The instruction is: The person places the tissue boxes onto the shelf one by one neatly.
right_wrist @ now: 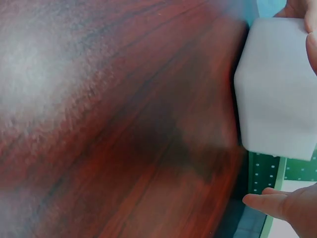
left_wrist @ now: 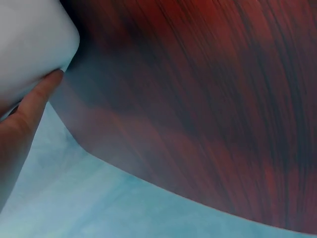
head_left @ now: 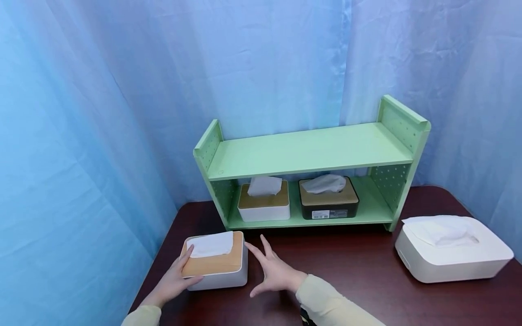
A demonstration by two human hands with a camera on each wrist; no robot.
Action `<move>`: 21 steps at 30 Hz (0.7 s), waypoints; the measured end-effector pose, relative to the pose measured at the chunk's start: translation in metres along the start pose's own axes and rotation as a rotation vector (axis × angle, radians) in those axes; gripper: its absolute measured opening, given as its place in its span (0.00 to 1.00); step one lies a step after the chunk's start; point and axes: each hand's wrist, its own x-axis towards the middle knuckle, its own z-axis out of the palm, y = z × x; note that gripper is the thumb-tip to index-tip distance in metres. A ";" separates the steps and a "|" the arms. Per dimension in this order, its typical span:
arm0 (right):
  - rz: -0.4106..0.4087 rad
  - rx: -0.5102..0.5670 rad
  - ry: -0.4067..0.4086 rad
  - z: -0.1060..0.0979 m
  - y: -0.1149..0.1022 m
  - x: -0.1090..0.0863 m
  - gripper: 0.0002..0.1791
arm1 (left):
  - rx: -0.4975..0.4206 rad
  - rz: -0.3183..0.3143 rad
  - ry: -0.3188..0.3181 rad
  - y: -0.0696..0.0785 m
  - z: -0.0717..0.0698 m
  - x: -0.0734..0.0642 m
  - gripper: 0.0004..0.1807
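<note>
A white tissue box (head_left: pixel 220 281) with a wood-coloured lid and a white tissue (head_left: pixel 212 245) sticking out sits at the table's left. My left hand (head_left: pixel 173 281) grips its left end, thumb along the front top edge and a finger by the tissue. In the left wrist view, a fingertip (left_wrist: pixel 55 78) reaches the box's lower edge. To the box's right, my right hand (head_left: pixel 277 272) is spread wide, holding nothing, its index fingertip close to the box's side. The right wrist view shows the box's pale wall (right_wrist: pixel 275 91) beside that hand.
Behind stands a green two-tier shelf (head_left: pixel 310 151). Its lower tier holds a white tissue box (head_left: pixel 265 213) and a dark one (head_left: pixel 348 209), both wood-lidded. An all-white tissue box (head_left: pixel 461 271) is at the right on the dark red table (head_left: pixel 346 262). Blue curtains (head_left: pixel 265 68) surround the table.
</note>
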 end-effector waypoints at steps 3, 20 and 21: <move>0.012 0.007 0.001 0.003 0.001 0.001 0.63 | -0.005 0.024 0.014 0.005 0.005 -0.001 0.56; 0.033 0.038 0.189 0.014 0.011 -0.005 0.59 | 0.018 0.156 0.097 0.045 0.051 0.005 0.54; 0.037 0.034 0.206 0.014 0.013 -0.006 0.58 | 0.021 0.156 0.096 0.046 0.053 0.004 0.54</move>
